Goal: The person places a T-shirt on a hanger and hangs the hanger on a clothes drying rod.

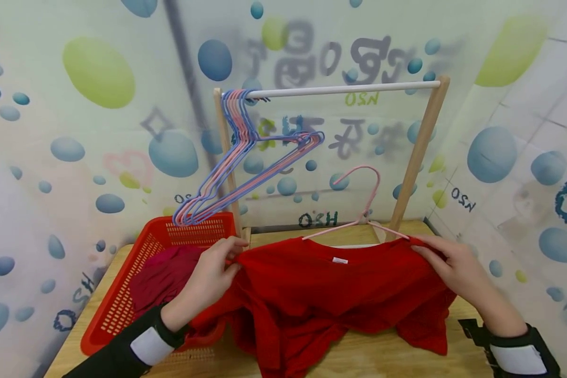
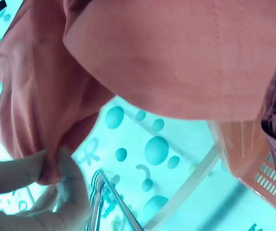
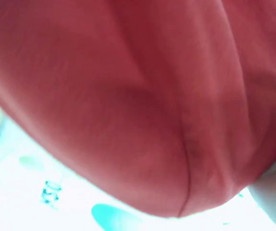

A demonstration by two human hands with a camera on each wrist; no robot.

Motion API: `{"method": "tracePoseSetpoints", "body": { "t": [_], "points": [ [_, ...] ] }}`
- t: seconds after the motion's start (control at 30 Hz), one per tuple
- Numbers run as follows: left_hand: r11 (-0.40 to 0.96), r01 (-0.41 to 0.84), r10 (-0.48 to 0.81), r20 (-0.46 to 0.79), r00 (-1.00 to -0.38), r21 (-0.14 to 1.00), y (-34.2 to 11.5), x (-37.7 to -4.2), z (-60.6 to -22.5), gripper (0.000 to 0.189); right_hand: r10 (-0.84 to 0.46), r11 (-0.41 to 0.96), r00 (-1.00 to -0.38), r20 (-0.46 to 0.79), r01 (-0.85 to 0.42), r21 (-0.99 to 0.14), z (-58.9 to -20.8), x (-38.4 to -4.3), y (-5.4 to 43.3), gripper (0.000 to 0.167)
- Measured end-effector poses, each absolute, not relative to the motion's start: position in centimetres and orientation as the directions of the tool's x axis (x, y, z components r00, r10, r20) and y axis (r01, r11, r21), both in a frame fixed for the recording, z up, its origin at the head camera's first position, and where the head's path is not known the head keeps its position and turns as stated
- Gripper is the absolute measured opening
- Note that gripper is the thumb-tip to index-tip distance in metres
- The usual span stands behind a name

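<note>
A red shirt point(image 1: 331, 294) with a white neck label is spread between my hands above the table. A pink hanger point(image 1: 378, 181) stands up out of its neckline, its hook pointing left and its lower part hidden in the cloth. My left hand point(image 1: 212, 273) pinches the shirt's left shoulder between thumb and fingers, as the left wrist view also shows at a bunched fold of cloth point(image 2: 51, 175). On the other side, my right hand point(image 1: 458, 268) grips the right shoulder close to the hanger's end. Red cloth point(image 3: 128, 110) fills most of the right wrist view.
A red basket point(image 1: 115, 304) holding dark red clothes point(image 1: 165, 275) stands at the left of the wooden table point(image 1: 468, 336). Behind is a rack with a white rail point(image 1: 340, 91) and wooden posts. Several blue and pink hangers point(image 1: 238, 152) hang at its left end.
</note>
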State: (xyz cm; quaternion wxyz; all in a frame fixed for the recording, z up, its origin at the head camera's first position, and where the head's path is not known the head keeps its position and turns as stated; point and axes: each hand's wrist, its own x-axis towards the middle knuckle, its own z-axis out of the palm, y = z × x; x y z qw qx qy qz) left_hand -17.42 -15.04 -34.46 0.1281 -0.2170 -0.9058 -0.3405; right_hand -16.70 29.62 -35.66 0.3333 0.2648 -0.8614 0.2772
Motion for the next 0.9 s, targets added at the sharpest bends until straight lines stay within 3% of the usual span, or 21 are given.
{"method": "tracePoseSetpoints", "body": {
  "t": [0.17,0.47,0.7,0.9],
  "points": [
    [0.652,0.488,0.255,0.438,-0.862,0.581,-15.3,-17.7,-34.0,0.034,-0.244,0.708,-0.635,0.733,-0.633,-0.314,-36.0,-16.8,30.7,0.034],
    [0.640,0.526,0.293,0.456,-0.841,0.559,-14.7,-16.9,-34.1,0.033,-0.169,0.724,-0.661,0.731,-0.586,-0.363,-35.8,-16.0,31.4,0.032],
    [0.647,0.522,0.279,0.464,-0.841,0.556,-14.8,-15.0,-33.4,0.046,-0.158,0.767,-0.678,0.718,-0.542,-0.343,-35.3,-14.8,31.3,0.032],
    [0.592,0.501,0.201,0.487,-0.850,0.631,-15.0,-12.8,-33.1,0.039,-0.150,0.806,-0.682,0.716,-0.503,-0.311,-34.8,-13.9,31.0,0.032]
  ]
}}
